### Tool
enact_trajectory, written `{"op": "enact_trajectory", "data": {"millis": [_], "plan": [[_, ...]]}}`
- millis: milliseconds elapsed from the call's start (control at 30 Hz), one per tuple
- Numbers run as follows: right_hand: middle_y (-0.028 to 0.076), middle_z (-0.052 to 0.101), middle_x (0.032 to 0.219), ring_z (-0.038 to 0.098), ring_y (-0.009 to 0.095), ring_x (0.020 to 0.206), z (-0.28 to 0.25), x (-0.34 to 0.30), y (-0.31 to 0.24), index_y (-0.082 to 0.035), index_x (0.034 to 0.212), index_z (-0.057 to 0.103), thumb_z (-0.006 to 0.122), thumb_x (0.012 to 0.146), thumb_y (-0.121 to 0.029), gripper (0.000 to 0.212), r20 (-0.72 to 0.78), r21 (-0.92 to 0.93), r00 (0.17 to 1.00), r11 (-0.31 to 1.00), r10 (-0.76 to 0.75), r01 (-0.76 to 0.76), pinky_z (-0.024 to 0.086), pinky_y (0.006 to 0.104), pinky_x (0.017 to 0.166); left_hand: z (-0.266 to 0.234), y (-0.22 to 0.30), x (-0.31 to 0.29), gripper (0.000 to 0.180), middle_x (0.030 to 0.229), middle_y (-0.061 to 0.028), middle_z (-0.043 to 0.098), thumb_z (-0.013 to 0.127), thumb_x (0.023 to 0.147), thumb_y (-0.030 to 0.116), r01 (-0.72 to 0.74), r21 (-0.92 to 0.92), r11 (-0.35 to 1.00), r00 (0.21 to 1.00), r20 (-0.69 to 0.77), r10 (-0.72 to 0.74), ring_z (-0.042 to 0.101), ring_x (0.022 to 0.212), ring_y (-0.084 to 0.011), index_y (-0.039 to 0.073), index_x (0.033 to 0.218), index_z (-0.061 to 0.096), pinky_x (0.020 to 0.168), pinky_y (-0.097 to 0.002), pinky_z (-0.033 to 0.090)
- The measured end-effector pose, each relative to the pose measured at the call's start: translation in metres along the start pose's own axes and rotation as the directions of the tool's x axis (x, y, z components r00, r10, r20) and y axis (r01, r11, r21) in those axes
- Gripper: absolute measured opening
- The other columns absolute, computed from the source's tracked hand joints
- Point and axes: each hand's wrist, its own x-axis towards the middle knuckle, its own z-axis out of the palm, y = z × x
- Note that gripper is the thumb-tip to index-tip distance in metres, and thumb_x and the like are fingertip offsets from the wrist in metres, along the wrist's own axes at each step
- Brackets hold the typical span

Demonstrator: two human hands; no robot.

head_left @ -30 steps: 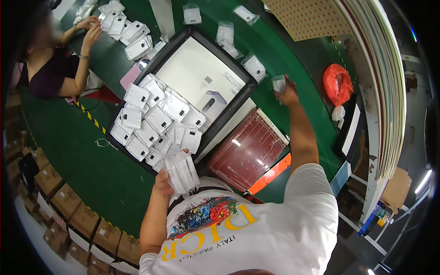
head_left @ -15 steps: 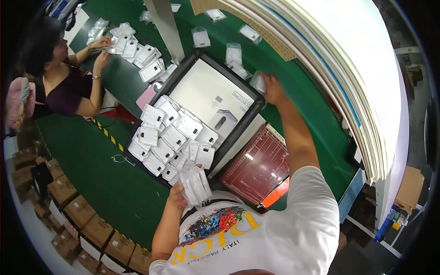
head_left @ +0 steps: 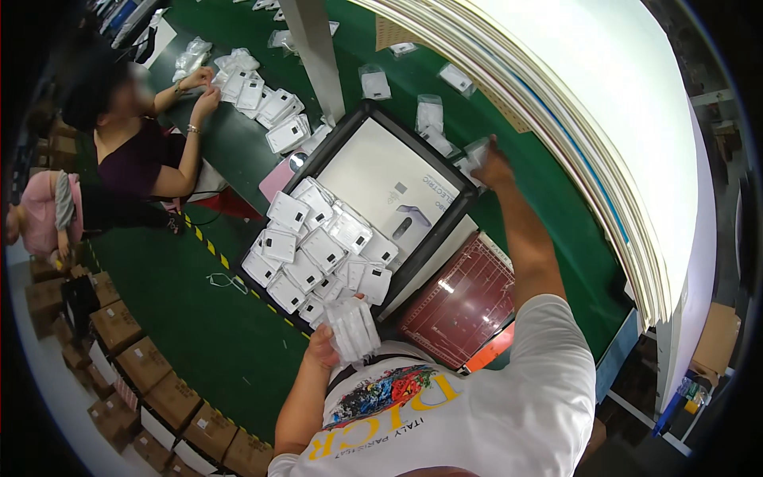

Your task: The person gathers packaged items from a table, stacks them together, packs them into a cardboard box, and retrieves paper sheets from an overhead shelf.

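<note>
My left hand point(head_left: 322, 347) is closed around a stack of white packets in clear plastic bags point(head_left: 352, 327), held in front of my shirt at the near edge of a black-rimmed tray point(head_left: 389, 119). Many flat white pieces point(head_left: 324, 249), each with a small dark square, lie heaped in the tray's near left part. My right arm reaches out past the tray's far right corner. There, my right hand point(head_left: 496, 168) grips one bagged white packet point(head_left: 474, 154) by its side, just above the green table; its fingers are partly blurred.
Several bagged packets point(head_left: 430, 114) lie on the green table point(head_left: 540, 171) beyond the tray. A dark red slatted crate point(head_left: 457, 294) stands right of it. A metal post point(head_left: 315, 60) rises behind. At left, a co-worker's hands point(head_left: 205, 86) are beside more white packets point(head_left: 288, 133). Cartons point(head_left: 163, 381) line the floor.
The whole view has shifted, so the tray and table appear further right and slightly lower. My right hand keeps its packet near the tray's corner. A person in pink shows more at the left.
</note>
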Motion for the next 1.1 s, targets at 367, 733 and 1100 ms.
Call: {"op": "enact_trajectory", "data": {"millis": [367,733,1100], "plan": [[0.028,0.052,0.134,0.056,0.042,0.12,0.002,0.009,0.03,-0.003,0.152,0.019,0.084,0.062,-0.04,0.117,-0.003,0.27,0.982,0.946,0.186,-0.179,0.046,0.0437,0.103,-0.004,0.001,-0.002,0.109,0.123,-0.0129,0.062,0.085,0.06,0.035,-0.021,0.041,0.999,0.999,-0.027,0.022,0.065,0.107,-0.0299,0.002,0.149,0.031,0.093,-0.0534,0.053],[0.026,0.055,0.128,0.056,0.042,0.119,-0.01,0.006,0.029,-0.008,0.151,0.02,0.083,0.064,-0.034,0.111,-0.015,0.128,0.963,0.956,0.268,-0.264,0.047,0.0454,0.102,-0.001,-0.001,0.0,0.108,0.121,-0.0138,0.062,0.085,0.059,0.037,-0.015,0.046,0.999,0.999,-0.038,0.017,0.066,0.105,-0.0303,0.002,0.148,0.032,0.091,-0.0527,0.055],[0.008,0.065,0.098,0.065,0.024,0.082,-0.011,0.017,0.04,-0.006,0.118,0.056,0.071,0.086,-0.028,0.042,0.344,0.924,0.91,-0.087,-0.233,-0.372,0.054,0.0419,0.075,0.009,0.001,0.002,0.107,0.12,-0.0146,0.062,0.084,0.061,0.038,-0.018,0.042,0.999,1.0,0.021,0.017,0.067,0.103,-0.0313,0.002,0.147,0.032,0.088,-0.0564,0.055]]}}
